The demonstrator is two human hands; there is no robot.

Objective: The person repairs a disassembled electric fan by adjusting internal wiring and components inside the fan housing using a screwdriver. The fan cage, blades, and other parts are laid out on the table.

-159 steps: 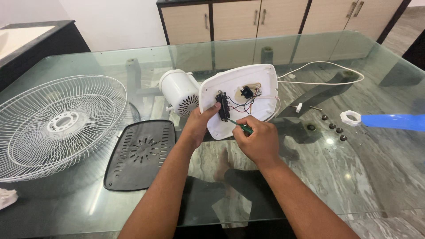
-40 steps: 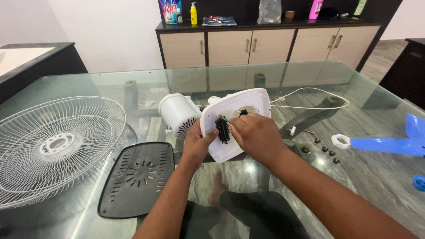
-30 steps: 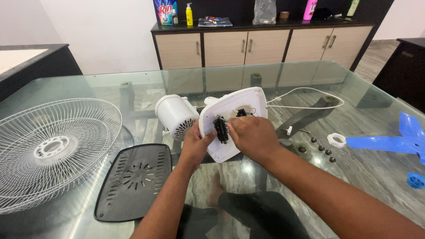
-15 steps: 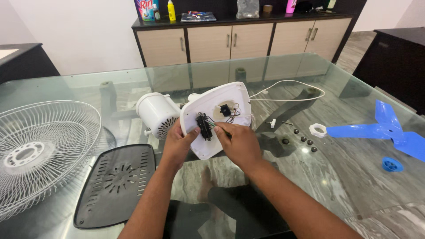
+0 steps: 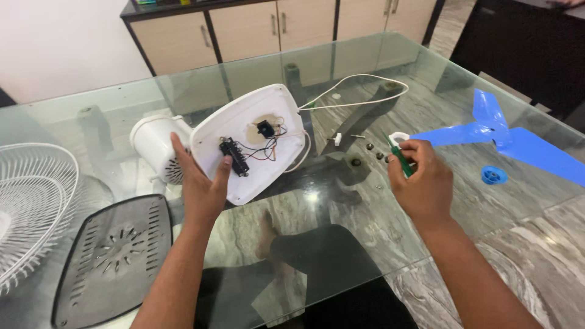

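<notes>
1. Gripped in the right hand (image 5: 423, 183) is a green-handled screwdriver (image 5: 401, 159), fingers curled round the handle, held above the glass table (image 5: 365, 244) and well apart from the fan housing.
2. Left hand (image 5: 204, 186) grasps the lower left edge of the white fan base housing (image 5: 250, 143), thumb on the inner face, fingers behind it. The housing is tilted up on edge, its open inside facing the camera.
3. Inside the housing: a black switch block (image 5: 234, 157) just beside the left thumb, a small black component (image 5: 265, 128) above it, and thin red and black wires (image 5: 268, 149) running between them.
4. A white motor unit (image 5: 155, 146) sits directly to the left of the housing, touching or just behind it; which cannot be told.
5. A white power cord (image 5: 359, 91) loops from the housing across the table behind it.
6. Small dark screws (image 5: 365, 159) and a white ring (image 5: 399, 137) lie on the glass just beside the right hand.
7. A blue fan blade (image 5: 518, 143) lies to the right, with a small blue cap (image 5: 492, 175) near it.
8. A black vented cover (image 5: 113, 256) lies flat at the lower left; a white wire grille (image 5: 30, 207) lies beyond it at the left edge.
9. Wooden cabinets (image 5: 274, 24) stand behind the table.
</notes>
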